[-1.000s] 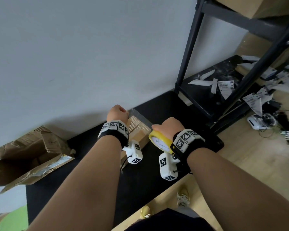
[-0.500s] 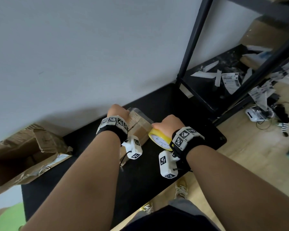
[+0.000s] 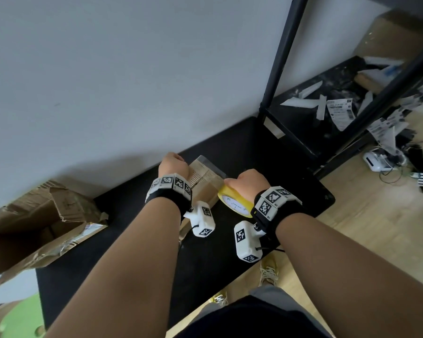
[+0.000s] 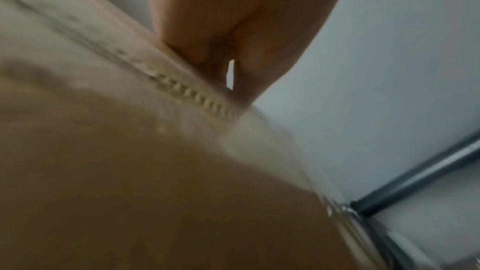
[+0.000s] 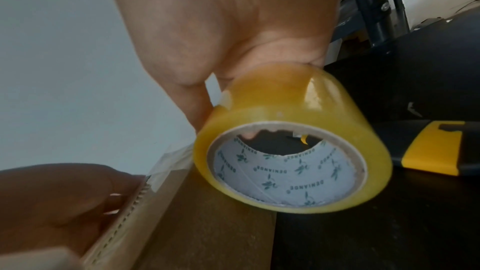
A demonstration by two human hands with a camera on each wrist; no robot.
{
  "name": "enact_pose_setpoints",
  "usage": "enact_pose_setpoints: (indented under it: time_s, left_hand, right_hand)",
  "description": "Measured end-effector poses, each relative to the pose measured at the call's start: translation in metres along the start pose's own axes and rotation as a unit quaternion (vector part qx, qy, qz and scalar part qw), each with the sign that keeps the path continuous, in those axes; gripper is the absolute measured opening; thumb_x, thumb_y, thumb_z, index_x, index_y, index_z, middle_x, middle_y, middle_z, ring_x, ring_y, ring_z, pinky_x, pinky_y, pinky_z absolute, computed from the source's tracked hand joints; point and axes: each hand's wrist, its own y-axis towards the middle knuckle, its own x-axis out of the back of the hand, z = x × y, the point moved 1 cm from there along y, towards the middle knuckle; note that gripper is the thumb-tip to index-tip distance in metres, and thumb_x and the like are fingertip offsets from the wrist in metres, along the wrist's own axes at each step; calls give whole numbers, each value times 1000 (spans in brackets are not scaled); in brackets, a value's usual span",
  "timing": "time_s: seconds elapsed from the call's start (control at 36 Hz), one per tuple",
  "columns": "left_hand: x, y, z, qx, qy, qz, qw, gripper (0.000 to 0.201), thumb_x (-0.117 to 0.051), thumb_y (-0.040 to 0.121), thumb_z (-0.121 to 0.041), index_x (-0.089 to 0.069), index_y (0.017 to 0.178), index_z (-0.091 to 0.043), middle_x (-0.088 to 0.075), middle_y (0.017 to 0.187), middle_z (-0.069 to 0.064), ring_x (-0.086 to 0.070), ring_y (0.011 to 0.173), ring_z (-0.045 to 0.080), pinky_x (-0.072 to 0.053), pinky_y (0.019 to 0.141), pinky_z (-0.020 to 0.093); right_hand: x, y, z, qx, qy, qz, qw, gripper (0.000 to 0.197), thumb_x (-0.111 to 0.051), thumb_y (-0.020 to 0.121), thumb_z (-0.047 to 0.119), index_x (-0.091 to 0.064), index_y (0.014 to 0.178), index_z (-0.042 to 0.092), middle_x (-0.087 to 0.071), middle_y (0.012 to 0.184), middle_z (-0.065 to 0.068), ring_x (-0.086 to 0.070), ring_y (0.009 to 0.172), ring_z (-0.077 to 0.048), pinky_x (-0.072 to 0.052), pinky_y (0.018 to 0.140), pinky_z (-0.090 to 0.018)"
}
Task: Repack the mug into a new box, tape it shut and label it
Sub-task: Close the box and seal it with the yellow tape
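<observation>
A small brown cardboard box [image 3: 204,176] stands on the black table [image 3: 122,254] near the wall. My left hand [image 3: 173,164] grips its left upper edge, fingers [image 4: 228,34] curled on the corrugated rim [image 4: 197,98]. My right hand [image 3: 248,182] holds a yellowish roll of clear tape [image 3: 233,201] at the box's right side. In the right wrist view a clear strip [image 5: 170,158] runs from the tape roll [image 5: 291,147] onto the box [image 5: 187,219], beside my left hand [image 5: 64,192]. The mug is hidden.
A torn open cardboard box [image 3: 37,223] lies at the table's left end. A yellow and black utility knife [image 5: 431,147] rests on the table right of the roll. A black shelf rack [image 3: 279,69] with paper labels [image 3: 338,113] stands to the right.
Both hands keep their hold in nearly the same place; only the head view has shifted a little.
</observation>
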Motion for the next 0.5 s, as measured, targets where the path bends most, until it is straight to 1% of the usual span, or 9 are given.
enact_pose_setpoints:
  time_s: [0.06, 0.14, 0.19, 0.25, 0.28, 0.33, 0.39, 0.44, 0.5]
  left_hand:
    - [-3, 0, 0, -41, 18, -28, 999, 14, -48, 93, -15, -60, 101, -16, -66, 103, 7, -59, 91, 24, -40, 72, 27]
    - [-6, -5, 0, -81, 0, 1, 997, 19, -57, 92, -23, -62, 109, -16, -66, 102, 2, -59, 84, 15, -43, 70, 25]
    - [-5, -10, 2, -83, 9, 20, 996, 31, -65, 87, -30, -60, 115, -16, -65, 103, -1, -58, 83, 11, -43, 69, 23]
    - [-3, -11, 6, -70, 18, 23, 997, 41, -67, 86, -35, -59, 121, -15, -65, 108, 0, -60, 91, 14, -44, 74, 25]
    - [-1, -11, 8, -65, 23, 29, 997, 41, -65, 87, -38, -61, 120, -14, -66, 108, 0, -62, 92, 16, -45, 75, 27]
    - [4, -12, 9, -66, 39, 35, 996, 32, -60, 89, -41, -69, 107, -16, -71, 96, 1, -64, 82, 17, -49, 70, 28]
    - [7, -13, 12, -59, 32, 34, 997, 28, -58, 91, -42, -73, 95, -19, -72, 84, 0, -64, 72, 16, -51, 66, 27]
    - [7, -13, 14, -50, 23, 24, 998, 27, -59, 91, -42, -74, 90, -21, -72, 81, -1, -64, 69, 16, -51, 65, 26]
    - [7, -16, 16, -39, 15, 13, 999, 24, -59, 91, -43, -72, 82, -24, -72, 79, -1, -63, 67, 16, -51, 63, 27]
  right_hand:
    - [1, 1, 0, 4, 3, -1, 1000, 45, -59, 79, 40, -36, 51, 14, -35, 48, 1, -39, 51, -19, -33, 54, -30]
    - [0, 4, 1, 7, 4, -3, 1000, 43, -58, 83, 40, -40, 55, 13, -38, 52, -1, -41, 51, -19, -33, 53, -29]
    - [0, 6, 1, 10, 3, 0, 1000, 44, -57, 85, 40, -40, 56, 13, -39, 54, -1, -41, 51, -18, -34, 53, -29]
    - [0, 7, 2, 17, 5, 0, 1000, 46, -58, 87, 42, -40, 56, 13, -38, 55, -1, -42, 52, -18, -33, 53, -29]
    - [1, 7, 3, 21, 7, 1, 1000, 46, -57, 87, 42, -39, 56, 14, -38, 55, -1, -41, 53, -18, -33, 53, -29]
    - [3, 8, 5, 28, 13, 8, 999, 45, -56, 88, 43, -40, 57, 14, -39, 57, -2, -43, 58, -19, -34, 55, -29]
    - [7, 10, 8, 34, 7, 31, 999, 40, -53, 90, 42, -45, 60, 16, -45, 63, -1, -47, 69, -20, -36, 55, -27]
    - [11, 11, 8, 43, 0, 49, 998, 32, -52, 91, 36, -52, 68, 13, -50, 71, -3, -48, 77, -21, -37, 58, -27]
    - [14, 12, 5, 49, 2, 42, 998, 24, -55, 88, 31, -58, 77, 10, -51, 75, -6, -48, 74, -21, -35, 60, -30]
